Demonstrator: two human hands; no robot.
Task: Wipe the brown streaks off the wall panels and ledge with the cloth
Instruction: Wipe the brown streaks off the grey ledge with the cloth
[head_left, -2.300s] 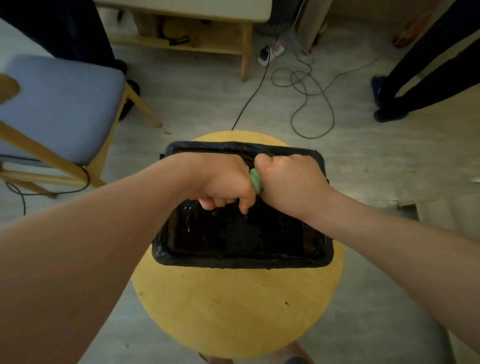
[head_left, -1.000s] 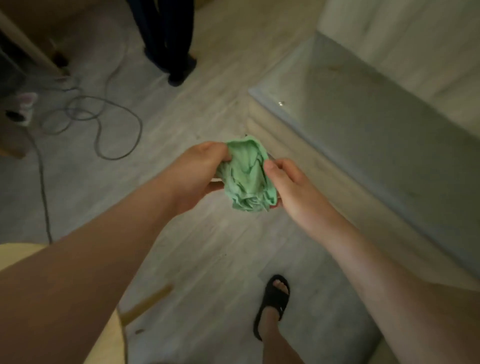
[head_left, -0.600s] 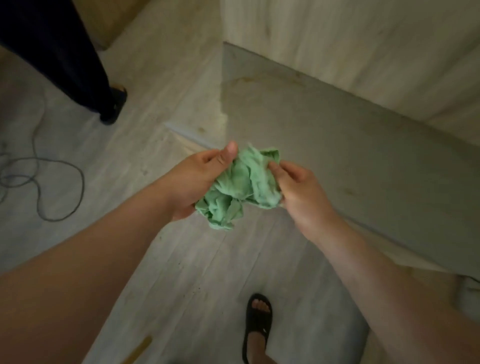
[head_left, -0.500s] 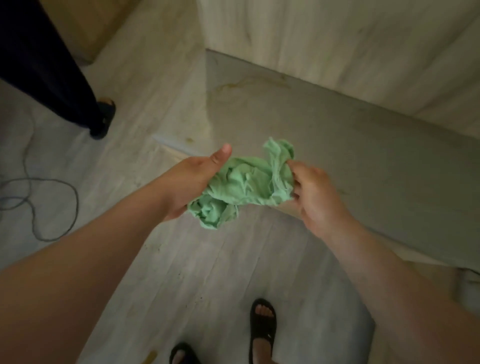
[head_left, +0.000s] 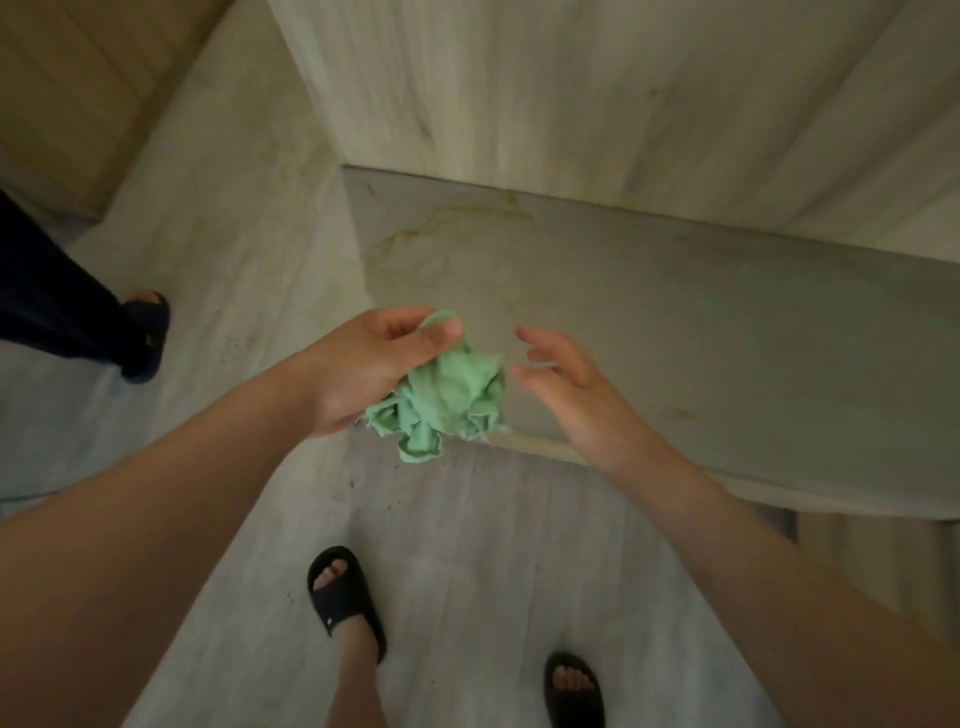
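Note:
A crumpled green cloth (head_left: 447, 392) hangs bunched from my left hand (head_left: 363, 366), whose thumb and fingers pinch its upper edge. My right hand (head_left: 563, 387) is just right of the cloth, fingers spread and loose, apart from it or barely brushing it. Both hands hover over the near left corner of a grey ledge (head_left: 701, 332). Thin brown streaks (head_left: 457, 218) curl across the ledge's far left part, with a small brown spot (head_left: 685, 414) nearer me. Pale wood-grain wall panels (head_left: 597, 98) rise behind the ledge.
My two feet in black sandals (head_left: 345, 597) stand on the pale plank floor below the hands. Another person's dark trouser leg and shoe (head_left: 140, 332) are at the left. A tan cabinet (head_left: 67, 93) fills the top left corner.
I turned from the stool and black-lined bin to the ledge, carrying the cloth. Both hands held it a moment ago; now my right hand has let go and opened.

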